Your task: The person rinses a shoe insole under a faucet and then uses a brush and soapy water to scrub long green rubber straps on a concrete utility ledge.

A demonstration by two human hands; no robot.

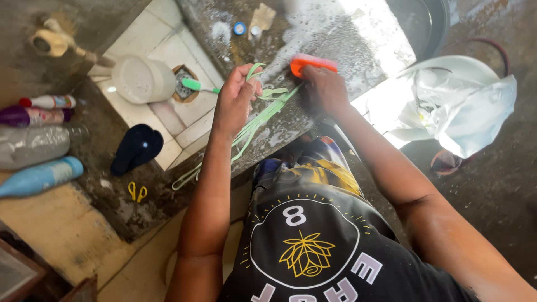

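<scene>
My left hand point(234, 103) is closed around a bunch of pale green laces point(263, 114), thumb and fingers pinching the looped ends up off a wet stone slab point(335, 33). From my fist the laces run down across the slab's soapy surface and hang over its near edge toward the floor. My right hand point(323, 88) is clamped over an orange brush point(313, 62), fingers curled on its back, pressing it to the slab just beside the upper end of the laces, with suds around it.

Further up the slab lie a small blue cap point(239, 28) and a scrap of tan wrapper point(262, 17). To the left, on white tiles, a white bucket point(142, 79) lies on its side, and a green toothbrush point(197, 85) rests beside it. A dark blue sandal point(136, 148) sits at the tile edge, and small yellow scissors point(137, 192) lie on the grey ledge below it.

At the far left the bottles lie on their sides: a white one with a red cap point(49, 101), a purple one point(31, 116), a clear plastic one point(36, 144) and a light blue one point(42, 176).

To my right a crumpled white bag point(464, 109) fills a basin point(492, 56), and a dark tub point(425, 22) stands at the top edge.
</scene>
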